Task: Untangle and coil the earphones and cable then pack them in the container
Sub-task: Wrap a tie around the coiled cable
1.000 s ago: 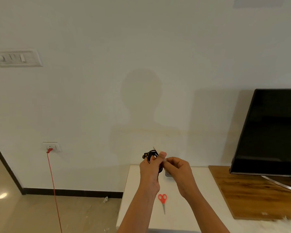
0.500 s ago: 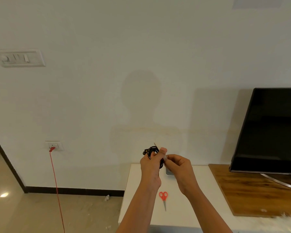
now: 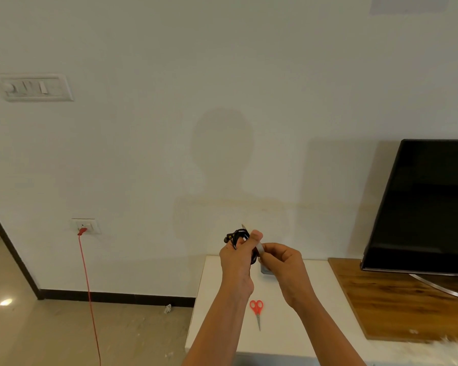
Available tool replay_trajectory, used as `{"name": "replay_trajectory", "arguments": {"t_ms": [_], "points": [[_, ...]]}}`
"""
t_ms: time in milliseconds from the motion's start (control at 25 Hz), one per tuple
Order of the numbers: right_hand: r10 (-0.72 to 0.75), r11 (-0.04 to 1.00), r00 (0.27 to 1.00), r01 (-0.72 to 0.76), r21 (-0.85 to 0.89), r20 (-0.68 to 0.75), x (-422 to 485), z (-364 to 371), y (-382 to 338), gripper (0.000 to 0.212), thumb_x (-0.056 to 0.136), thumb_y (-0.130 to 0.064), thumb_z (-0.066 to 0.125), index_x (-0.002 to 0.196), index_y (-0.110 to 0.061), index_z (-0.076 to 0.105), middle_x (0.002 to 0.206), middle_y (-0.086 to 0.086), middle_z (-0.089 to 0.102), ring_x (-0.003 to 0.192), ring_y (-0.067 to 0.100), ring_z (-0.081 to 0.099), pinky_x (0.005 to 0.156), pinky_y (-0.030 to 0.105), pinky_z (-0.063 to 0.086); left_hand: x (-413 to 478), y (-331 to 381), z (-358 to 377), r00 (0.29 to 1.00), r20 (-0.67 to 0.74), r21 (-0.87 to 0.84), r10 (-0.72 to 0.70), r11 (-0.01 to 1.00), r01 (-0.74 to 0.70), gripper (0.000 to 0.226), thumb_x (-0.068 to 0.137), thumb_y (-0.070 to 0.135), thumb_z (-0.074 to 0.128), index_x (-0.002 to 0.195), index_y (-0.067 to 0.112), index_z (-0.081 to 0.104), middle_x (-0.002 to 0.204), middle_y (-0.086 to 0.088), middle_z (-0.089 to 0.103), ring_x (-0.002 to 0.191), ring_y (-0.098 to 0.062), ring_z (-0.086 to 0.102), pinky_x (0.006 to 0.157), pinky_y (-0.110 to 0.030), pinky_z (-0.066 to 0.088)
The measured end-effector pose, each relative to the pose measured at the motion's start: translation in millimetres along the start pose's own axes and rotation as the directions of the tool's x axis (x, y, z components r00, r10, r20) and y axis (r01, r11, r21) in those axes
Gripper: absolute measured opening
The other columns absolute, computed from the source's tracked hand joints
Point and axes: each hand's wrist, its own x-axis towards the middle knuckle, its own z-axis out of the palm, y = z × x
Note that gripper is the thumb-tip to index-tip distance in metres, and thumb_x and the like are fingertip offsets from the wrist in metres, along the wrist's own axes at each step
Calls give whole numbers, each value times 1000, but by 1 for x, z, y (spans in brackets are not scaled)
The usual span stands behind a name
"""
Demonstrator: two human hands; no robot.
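A small bundle of black earphone cable (image 3: 237,237) sticks out above my left hand (image 3: 237,256), which grips it in front of the wall over the white table (image 3: 222,313). My right hand (image 3: 280,260) meets the left one and pinches a pale strip (image 3: 260,250) that lies against the bundle. Most of the coil is hidden by my fingers. A small grey object (image 3: 265,269), maybe the container, peeks out on the table behind my right hand.
Red-handled scissors (image 3: 257,310) lie on the white table below my hands. A dark TV (image 3: 421,207) stands on a wooden board (image 3: 394,299) at right. A red cord (image 3: 89,291) hangs from a wall socket (image 3: 85,225) at left.
Both hands stay together at the bundle; my right fingers have shifted slightly along the pale strip. The view has drifted a little.
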Motion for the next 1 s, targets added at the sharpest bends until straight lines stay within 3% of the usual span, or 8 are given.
{"name": "replay_trajectory", "arguments": {"t_ms": [200,480,800,1000], "points": [[-13,1000,1000,13,7,-13,2,2,-3,12,88,-12,64,88,-11,75,76,2,75,69,7,69,62,11,51,-2,0,1,1000,6,-12,-4,1000,4,39,76,15,78,111,2,66,103,-14,71,93,-22,65,82,-31,52],[25,1000,1000,-25,-17,-11,0,-1,-1,15,89,-6,62,89,-13,75,79,2,76,72,7,70,63,10,51,-3,-2,1,999,-11,-16,-30,999,30,40,76,16,78,112,3,64,107,-15,70,98,-26,64,91,-37,50],[39,999,999,-40,-33,-33,1,2,-4,13,87,-18,66,88,-10,76,69,-3,72,60,2,64,59,12,50,-6,0,1,1000,-5,-25,-12,1000,12,38,77,15,77,110,2,64,106,-16,70,96,-24,64,91,-36,50],[42,998,999,-42,-56,5,2,-1,-3,13,88,-15,63,89,-14,76,69,-6,73,63,2,65,61,12,50,-5,1,-1,1000,1,-18,-8,1000,8,38,77,15,77,110,1,64,108,-18,69,97,-26,63,88,-36,50]]}}
